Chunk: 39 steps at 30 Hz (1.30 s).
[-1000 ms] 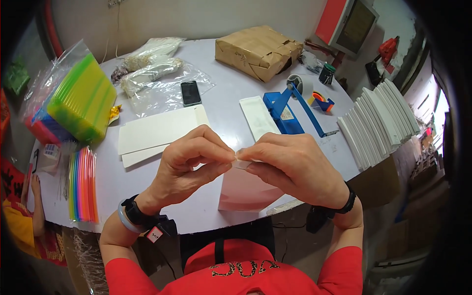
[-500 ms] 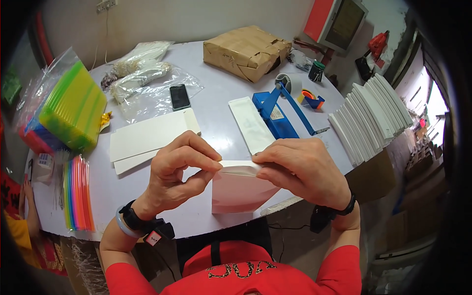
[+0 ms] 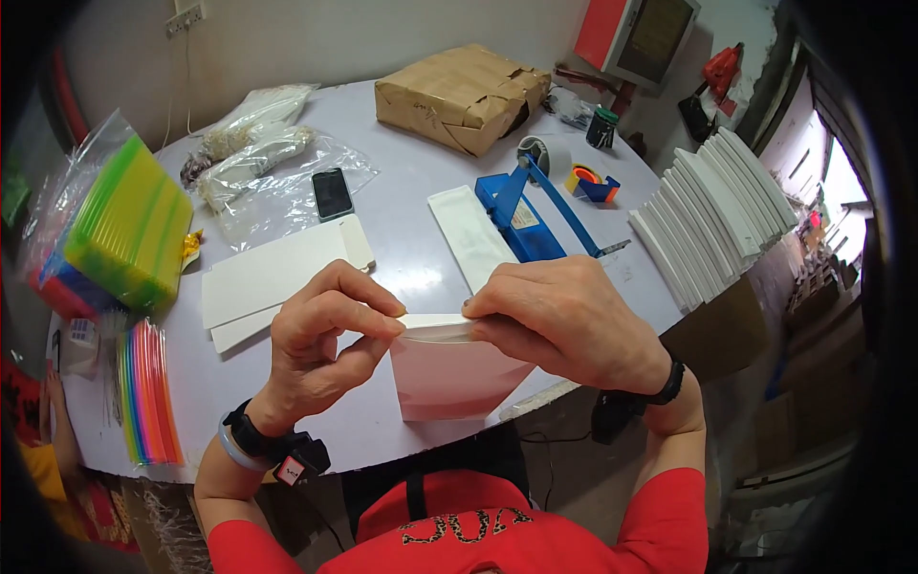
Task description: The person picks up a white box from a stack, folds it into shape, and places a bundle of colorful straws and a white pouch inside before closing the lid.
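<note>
Carefully squared to each other, the left hand (image 3: pixel 330 340) and right hand (image 3: pixel 569 320) pinch opposite ends of the white top edge of a pink carton (image 3: pixel 454 378), upright at the bench's (image 3: pixel 402 273) near edge; beyond lie flat white cartons (image 3: pixel 273 273) and a blue tape dispenser (image 3: pixel 524 225).

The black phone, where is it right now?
In the head view, the black phone lies on the table, left of centre, at the edge of the clear plastic bag and just beyond the flat white cartons.
</note>
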Available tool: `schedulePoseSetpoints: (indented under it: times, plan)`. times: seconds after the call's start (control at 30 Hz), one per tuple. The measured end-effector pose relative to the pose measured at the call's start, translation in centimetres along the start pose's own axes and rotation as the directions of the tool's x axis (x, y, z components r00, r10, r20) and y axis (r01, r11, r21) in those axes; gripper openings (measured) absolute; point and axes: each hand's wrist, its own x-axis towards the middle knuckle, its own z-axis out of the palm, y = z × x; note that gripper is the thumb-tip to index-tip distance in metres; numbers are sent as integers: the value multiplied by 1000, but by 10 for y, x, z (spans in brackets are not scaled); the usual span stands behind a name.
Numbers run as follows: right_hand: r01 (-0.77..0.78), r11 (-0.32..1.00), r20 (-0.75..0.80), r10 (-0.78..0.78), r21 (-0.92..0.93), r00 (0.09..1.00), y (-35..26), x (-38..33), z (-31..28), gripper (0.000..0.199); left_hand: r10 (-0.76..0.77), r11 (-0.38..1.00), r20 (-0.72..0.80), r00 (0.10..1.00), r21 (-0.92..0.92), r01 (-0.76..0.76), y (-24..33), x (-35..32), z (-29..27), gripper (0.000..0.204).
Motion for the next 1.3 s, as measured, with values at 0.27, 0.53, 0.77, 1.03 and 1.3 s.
schedulePoseSetpoints:
  times: [0.27,0.53,0.77,1.03,1.3]
  plan:
    - [58,976,-184,-19,208,983,8,-20,11,16,119,991,-60,991,74,-114,-6,-8,10,25]
    - [-23,981,-135,50,194,990,2,-32,-2,17,91,980,48,995,172,-98,8,-4,12,23]
    - [61,998,-95,-60,10,994,4,-31,-6,19,170,935,145,975,289,-206,10,4,13,32]
    - [253,965,-204,-262,-68,943,12,-52,13,29,253,930,133,958,239,-279,6,-6,16,32]
    - [248,969,-344,-236,-12,909,16,-60,26,34,191,944,107,976,252,-213,10,-7,22,27]
